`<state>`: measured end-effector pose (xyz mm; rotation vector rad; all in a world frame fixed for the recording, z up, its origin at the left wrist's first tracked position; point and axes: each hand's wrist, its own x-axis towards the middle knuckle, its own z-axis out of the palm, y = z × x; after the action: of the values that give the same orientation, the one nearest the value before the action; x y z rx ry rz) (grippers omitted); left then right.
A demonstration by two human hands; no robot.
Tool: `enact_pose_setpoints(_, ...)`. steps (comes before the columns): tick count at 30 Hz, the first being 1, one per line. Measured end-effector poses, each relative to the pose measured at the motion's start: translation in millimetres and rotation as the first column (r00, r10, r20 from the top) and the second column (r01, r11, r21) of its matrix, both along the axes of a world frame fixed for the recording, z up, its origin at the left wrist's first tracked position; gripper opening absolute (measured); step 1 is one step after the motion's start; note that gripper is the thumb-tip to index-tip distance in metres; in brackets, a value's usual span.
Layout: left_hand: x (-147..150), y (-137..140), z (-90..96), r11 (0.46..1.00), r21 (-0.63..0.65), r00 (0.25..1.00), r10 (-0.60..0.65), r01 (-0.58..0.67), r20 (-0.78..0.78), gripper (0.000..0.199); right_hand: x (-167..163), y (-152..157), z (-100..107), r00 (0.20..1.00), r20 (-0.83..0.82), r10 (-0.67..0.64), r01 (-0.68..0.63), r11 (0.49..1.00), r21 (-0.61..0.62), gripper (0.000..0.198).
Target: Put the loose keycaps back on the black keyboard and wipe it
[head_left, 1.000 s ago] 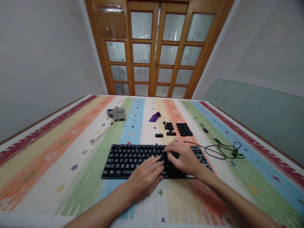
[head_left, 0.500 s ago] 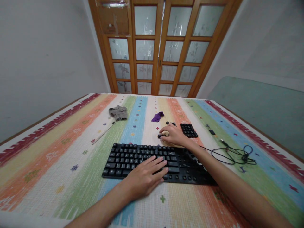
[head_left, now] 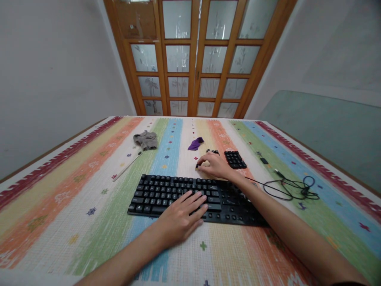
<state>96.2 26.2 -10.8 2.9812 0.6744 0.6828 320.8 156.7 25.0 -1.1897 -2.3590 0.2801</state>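
Observation:
A black keyboard lies on the striped tablecloth, with its letter keys in place and keycaps absent over much of its right part. My left hand rests flat across the keys right of the middle, fingers slightly apart. Just beyond the keyboard's back edge, my right hand has thumb and index finger closed on a small black keycap. The palm hides part of the area there. Behind that hand sit a few loose black keycaps. A block of several keycaps lies to its right.
A purple cloth lies further back. At the left are a grey cloth and a thin white stick with a dark brush-like tip. A coiled black cable and a small black piece lie on the right.
The view has tilted slightly, shifting everything a little. My right thumb and finger have closed in on the keycap behind the keyboard. My left hand stays on the keys.

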Motion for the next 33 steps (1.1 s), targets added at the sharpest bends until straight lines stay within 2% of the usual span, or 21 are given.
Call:
enact_pose_setpoints(4, -2, 2, 7.4, 0.998, -0.052, 0.999, -0.020, 0.018, -0.043, 0.040, 7, -21, 10, 0.992, -0.124, 0.031, -0.026, 0.999, 0.039, 0.008)
enact_pose_setpoints(8, -4, 9, 19.6, 0.995, -0.092, 0.997, -0.051, 0.045, -0.061, 0.041, 19, -63, 14, 0.983, -0.181, 0.045, -0.028, 0.995, 0.099, 0.008)
enact_pose_setpoints(12, 1, 18, 28.8, 0.991, -0.103, 0.996, -0.080, 0.084, 0.045, 0.037, 28, -108, 8, 0.968, -0.240, 0.079, -0.054, 0.992, 0.111, 0.009)
enact_pose_setpoints(16, 13, 20, 33.3, 0.987, -0.140, 0.987, -0.058, 0.079, 0.149, 0.038, 25, -136, -1, 0.933, -0.297, 0.203, -0.173, 0.977, 0.124, 0.011)
enact_pose_setpoints(20, 23, 17, 28.4, 0.987, -0.142, 0.976, -0.039, 0.071, 0.215, 0.030, 16, -147, -10, 0.925, -0.274, 0.263, -0.230, 0.962, 0.146, 0.008)
enact_pose_setpoints(26, 23, 14, 18.1, 0.992, -0.115, 0.971, -0.025, 0.053, 0.238, 0.022, 12, -152, -20, 0.946, -0.193, 0.259, -0.228, 0.959, 0.169, 0.013)
enact_pose_setpoints(33, 18, 10, 16.5, 0.986, -0.149, 0.964, -0.030, 0.071, 0.263, 0.018, 12, -156, -19, 0.950, -0.170, 0.262, -0.225, 0.952, 0.209, 0.013)
